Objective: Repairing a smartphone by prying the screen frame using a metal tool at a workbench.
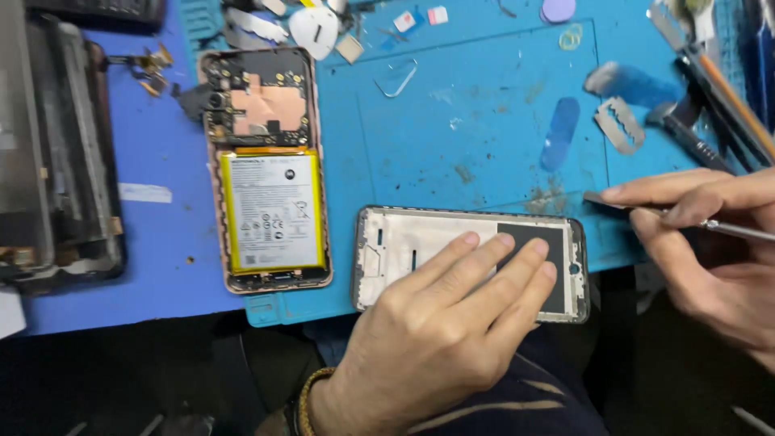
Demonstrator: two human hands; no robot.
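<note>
Scuffed blue mat (484, 121), flat rectangular frame (387, 242)

One head camera, looking steeply down

The single view sits above and close to the left hand (440, 331) and right hand (710, 250), facing down and forward over the blue work mat (484, 121) beyond the fingers.

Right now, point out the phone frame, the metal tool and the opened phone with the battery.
phone frame (387, 242): head view, pale inner plate left of the left hand (452, 323).
metal tool (739, 232): head view, shaft held in the right hand (710, 250).
opened phone (270, 210): head view, yellow-edged battery.
</note>
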